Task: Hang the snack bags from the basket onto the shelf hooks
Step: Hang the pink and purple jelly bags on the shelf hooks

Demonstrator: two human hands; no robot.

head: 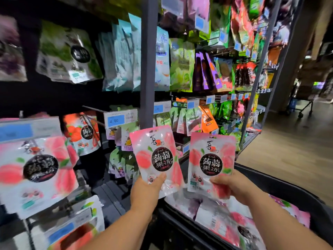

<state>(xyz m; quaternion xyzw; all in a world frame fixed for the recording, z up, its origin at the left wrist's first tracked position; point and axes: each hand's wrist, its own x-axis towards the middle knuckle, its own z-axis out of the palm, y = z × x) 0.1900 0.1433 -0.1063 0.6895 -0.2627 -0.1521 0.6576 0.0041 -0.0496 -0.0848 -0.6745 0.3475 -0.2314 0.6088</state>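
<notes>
**Snack bags (155,157) up, one in each hand**

Two glossy pink-and-white pouches are up in front of the shelf (148,69). Both are flat and rectangular, printed with peaches and a round black label. The left hand (146,192) grips the left pouch (153,152) by its bottom edge, thumb pressed on the front. The right hand (232,186) pinches the right pouch (210,163) at its lower edge, fingers curled over the crinkly film. The pair stand side by side, upright, just apart, above the basket (279,184). It's black and hard-walled, and more snack bags lie in a loose heap (225,219) inside, too blurred to count. Over on the left, a matching peach pouch (36,170) hangs on the shelf. A red-fruit pouch (84,132) hangs behind it, near a thin metal hook (93,110). One blue price tag (117,120) reads 4.90.
</notes>
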